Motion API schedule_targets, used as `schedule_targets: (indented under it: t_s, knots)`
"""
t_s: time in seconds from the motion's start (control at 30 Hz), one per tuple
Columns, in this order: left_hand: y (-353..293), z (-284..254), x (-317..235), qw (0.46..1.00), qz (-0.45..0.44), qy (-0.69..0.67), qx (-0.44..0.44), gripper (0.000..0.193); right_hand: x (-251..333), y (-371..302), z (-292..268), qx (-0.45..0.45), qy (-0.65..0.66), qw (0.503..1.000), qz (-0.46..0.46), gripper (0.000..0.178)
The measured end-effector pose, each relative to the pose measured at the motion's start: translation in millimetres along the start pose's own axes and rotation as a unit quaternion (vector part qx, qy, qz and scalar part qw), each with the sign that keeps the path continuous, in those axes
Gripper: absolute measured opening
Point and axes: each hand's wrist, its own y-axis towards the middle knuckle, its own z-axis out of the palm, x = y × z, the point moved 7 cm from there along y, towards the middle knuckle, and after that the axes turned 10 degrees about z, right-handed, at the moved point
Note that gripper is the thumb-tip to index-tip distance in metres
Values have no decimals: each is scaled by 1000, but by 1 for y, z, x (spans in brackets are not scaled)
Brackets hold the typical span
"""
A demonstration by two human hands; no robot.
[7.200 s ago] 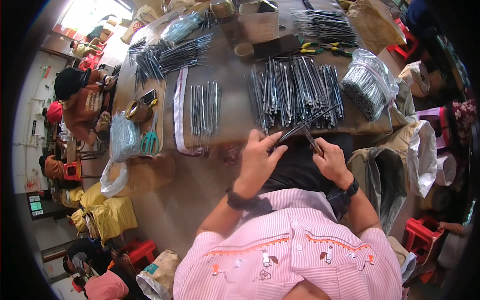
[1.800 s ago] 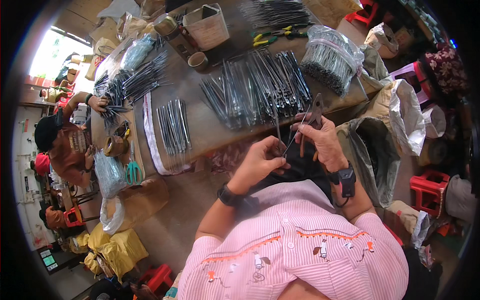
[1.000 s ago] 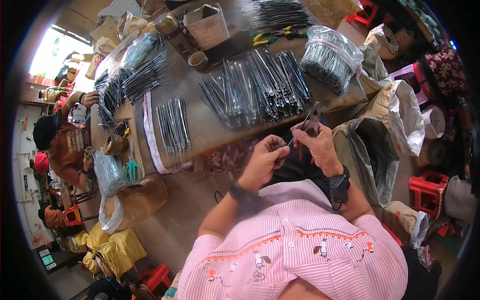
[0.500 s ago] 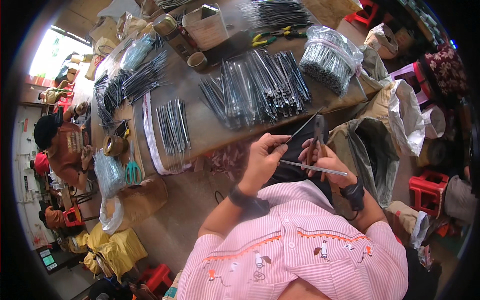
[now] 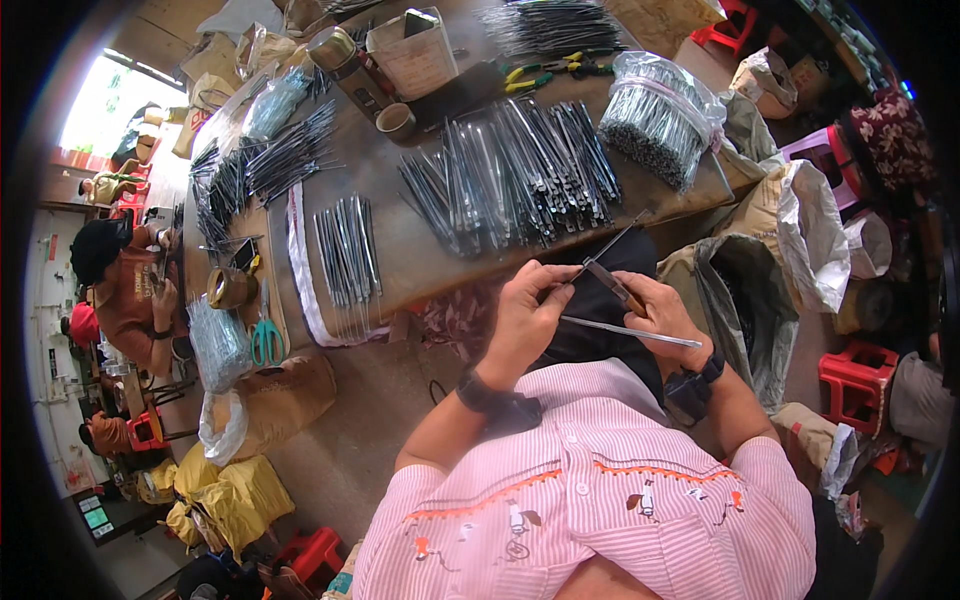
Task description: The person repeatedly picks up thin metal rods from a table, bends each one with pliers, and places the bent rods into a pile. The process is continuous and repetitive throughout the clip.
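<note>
My left hand [image 5: 533, 308] is closed, pinching a thin dark metal strip [image 5: 614, 242] that slants up and to the right. A pale, clear-looking strip [image 5: 640, 333] stretches rightward from the same hand, passing below my right hand; its held end is hidden. My right hand [image 5: 657, 310] is wrapped around a pair of pliers [image 5: 612, 284] with brownish handles. The pliers' jaws point up-left and meet the dark strip just beyond my left fingertips. Whether they grip it or only touch it, I cannot tell.
Bundled metal strips [image 5: 515, 180] lie on the table [image 5: 420, 285] ahead, with a smaller row [image 5: 346, 250] to the left. A plastic-wrapped bundle [image 5: 660, 120] stands at the right edge. Open sacks [image 5: 745, 300] sit to my right. Scissors [image 5: 267, 340] lie left; a co-worker [image 5: 130, 290] sits beyond.
My right hand has turned the pliers from upright to leaning left, bringing their jaws onto the dark strip near my left fingers. My left hand has hardly moved.
</note>
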Motion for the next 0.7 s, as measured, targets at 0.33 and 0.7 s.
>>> schedule_targets:
  t_s: [0.33,0.7]
  knots:
    - [-2,1,10,998,-50,-28,2,21,-4,-1,1,-6,-25,999,21,28]
    - [-17,-36,-33,922,120,369,20,52,2,17,15,5,-44,997,59,26]
